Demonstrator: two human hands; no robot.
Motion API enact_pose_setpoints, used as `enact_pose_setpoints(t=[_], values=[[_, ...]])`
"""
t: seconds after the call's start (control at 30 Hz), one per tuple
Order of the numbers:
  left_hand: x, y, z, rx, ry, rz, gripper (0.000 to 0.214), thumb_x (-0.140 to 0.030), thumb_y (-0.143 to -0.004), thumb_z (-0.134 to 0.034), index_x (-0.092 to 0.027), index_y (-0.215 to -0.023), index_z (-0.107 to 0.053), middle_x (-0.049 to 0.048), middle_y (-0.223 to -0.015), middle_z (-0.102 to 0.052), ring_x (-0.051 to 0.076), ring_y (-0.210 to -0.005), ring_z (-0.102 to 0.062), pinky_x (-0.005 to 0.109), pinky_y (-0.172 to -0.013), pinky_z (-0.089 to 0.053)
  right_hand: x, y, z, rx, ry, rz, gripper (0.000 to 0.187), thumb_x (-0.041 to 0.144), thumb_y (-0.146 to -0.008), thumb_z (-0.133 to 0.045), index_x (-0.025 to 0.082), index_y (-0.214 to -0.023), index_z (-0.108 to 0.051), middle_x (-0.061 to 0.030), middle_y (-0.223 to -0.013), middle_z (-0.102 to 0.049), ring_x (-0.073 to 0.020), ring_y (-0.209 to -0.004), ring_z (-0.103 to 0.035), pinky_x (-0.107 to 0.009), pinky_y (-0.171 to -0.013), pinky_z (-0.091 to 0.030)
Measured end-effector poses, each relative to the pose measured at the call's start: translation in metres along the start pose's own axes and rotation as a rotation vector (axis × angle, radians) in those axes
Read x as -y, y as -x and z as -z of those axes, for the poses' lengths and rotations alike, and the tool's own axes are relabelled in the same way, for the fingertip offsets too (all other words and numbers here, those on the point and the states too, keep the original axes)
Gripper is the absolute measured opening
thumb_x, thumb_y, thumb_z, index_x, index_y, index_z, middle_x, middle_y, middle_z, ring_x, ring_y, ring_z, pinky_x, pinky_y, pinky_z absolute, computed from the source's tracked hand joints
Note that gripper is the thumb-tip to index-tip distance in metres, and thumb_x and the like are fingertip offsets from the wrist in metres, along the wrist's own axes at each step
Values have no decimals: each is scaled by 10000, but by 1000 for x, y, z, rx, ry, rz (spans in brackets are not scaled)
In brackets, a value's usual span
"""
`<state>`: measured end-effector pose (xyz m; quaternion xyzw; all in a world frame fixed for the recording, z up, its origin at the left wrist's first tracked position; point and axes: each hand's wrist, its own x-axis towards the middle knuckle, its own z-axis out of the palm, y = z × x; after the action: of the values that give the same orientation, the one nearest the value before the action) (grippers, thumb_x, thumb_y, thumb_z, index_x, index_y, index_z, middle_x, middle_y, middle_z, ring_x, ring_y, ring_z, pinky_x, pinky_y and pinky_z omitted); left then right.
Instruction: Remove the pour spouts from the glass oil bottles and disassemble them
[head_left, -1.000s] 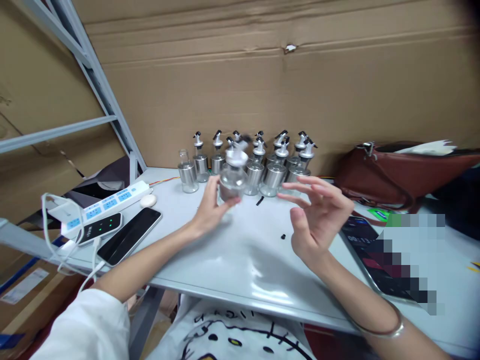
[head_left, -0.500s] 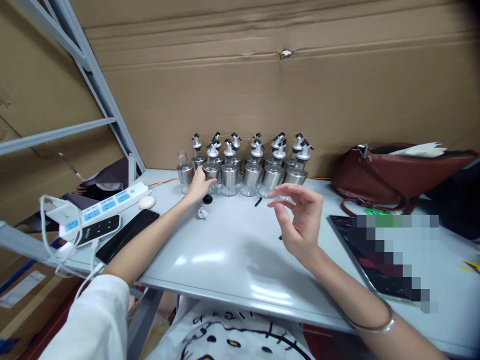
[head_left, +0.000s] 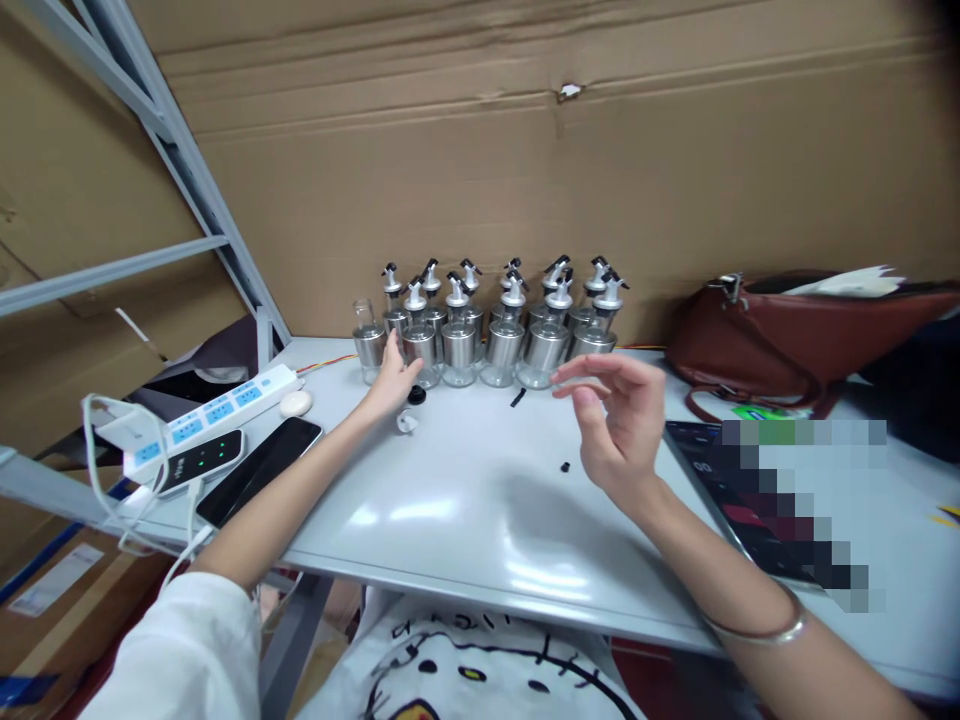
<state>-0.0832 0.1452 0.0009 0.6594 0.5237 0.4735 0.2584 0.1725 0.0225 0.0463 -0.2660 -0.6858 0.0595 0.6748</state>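
Spread and unclosed, the left hand (head_left: 394, 383) stands beside the front row's leftmost capped bottle (head_left: 422, 347) (whether they touch, I cannot tell); the right hand (head_left: 621, 425), loosely curled around nothing, partly hides the rightmost bottle (head_left: 592, 344).

twelve bottles (head_left: 459, 347), two hands (head_left: 621, 428), one handbag (head_left: 814, 340)

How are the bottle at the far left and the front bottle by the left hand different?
The far-left bottle has a bare glass neck, while the front bottle by the left hand has a black-topped pouring spout. The far-left bottle looks shorter overall; the front bottle reaches higher with its spout on. Both stand upright and are made of clear glass and shiny metal.
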Motion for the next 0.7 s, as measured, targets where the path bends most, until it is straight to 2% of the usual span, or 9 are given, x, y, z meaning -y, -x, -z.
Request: enact_pose_setpoints(t=[0.1, 0.17, 0.23, 0.27, 0.37, 0.47, 0.53, 0.6, 0.7], values=[[-13, 21, 10, -48, -99, -86, 604, -240, -839, -488, -194, -1385, -232, 156, -1459, -268, 243, -1369, -315, 439, -1118, -297, -9, -3, 6, -20, 67, 61, 254, 191, -894, -506, 260, -1137, -473, -36, -955, -584, -172, -830, -639, -328, -636, -543], [-25, 31, 17, -81, -242, -261, 427, -176, -840, -442, -189, -1264, -391, 134, -1384, -347, 230, -1336, -340, 417, -1082, -347, -11, -4, 9, -32, 133, 92, 236, 215, -904, -495, 263, -1134, -475, -37, -929, -603, -178, -796, -648, -335, -621, -545], [-35, 37, 23, -40, -375, -389, 327, -90, -836, -350, -179, -1115, -496, 107, -1250, -463, 205, -1226, -445, 389, -1054, -369, -11, -6, 12, -34, 188, 99, 202, 243, -918, -474, 276, -1117, -480, -37, -873, -622, -182, -732, -649, -349, -606, -542], [-38, 38, 25, 21, -431, -401, 326, -68, -832, -321, -178, -1066, -520, 94, -1170, -513, 200, -1150, -496, 374, -1015, -399, -11, -7, 13, -26, 206, 85, 182, 258, -927, -461, 285, -1106, -484, -37, -841, -627, -184, -701, -647, -359, -605, -539], [-42, 38, 26, 178, -598, -357, 273, -121, -866, -329, -173, -1018, -549, 93, -1086, -553, 214, -1004, -559, 346, -879, -459, -10, -8, 17, 5, 243, 4, 147, 320, -947, -425, 305, -1072, -500, -34, -767, -629, -201, -645, -641, -388, -608, -524], [-44, 39, 26, 220, -752, -315, 225, -293, -905, -400, -168, -964, -577, 110, -1050, -565, 232, -930, -583, 321, -765, -466, -12, -7, 20, -15, 280, -42, 155, 366, -946, -424, 307, -1060, -513, -20, -736, -628, -213, -620, -637, -398, -596, -504], [-47, 41, 26, 235, -827, -254, 277, -367, -913, -403, -173, -871, -597, 95, -888, -609, 236, -831, -606, 314, -722, -454, -14, -7, 22, -38, 287, -42, 157, 373, -942, -436, 312, -1061, -516, -15, -734, -633, -212, -619, -637, -389, -587, -495], [-50, 42, 25, 270, -889, -183, 326, -386, -915, -396, -176, -781, -607, 85, -734, -622, 249, -763, -621, 321, -714, -446, -15, -7, 23, -41, 284, -42, 156, 372, -941, -438, 317, -1063, -517, -15, -732, -635, -208, -620, -637, -378, -581, -491], [-51, 44, 23, 350, -940, -147, 315, -344, -900, -420, -167, -732, -620, 107, -691, -637, 277, -755, -637, 339, -721, -443, -14, -7, 23, -19, 303, -56, 158, 372, -942, -432, 315, -1063, -516, -14, -728, -632, -206, -614, -636, -376, -581, -492]])
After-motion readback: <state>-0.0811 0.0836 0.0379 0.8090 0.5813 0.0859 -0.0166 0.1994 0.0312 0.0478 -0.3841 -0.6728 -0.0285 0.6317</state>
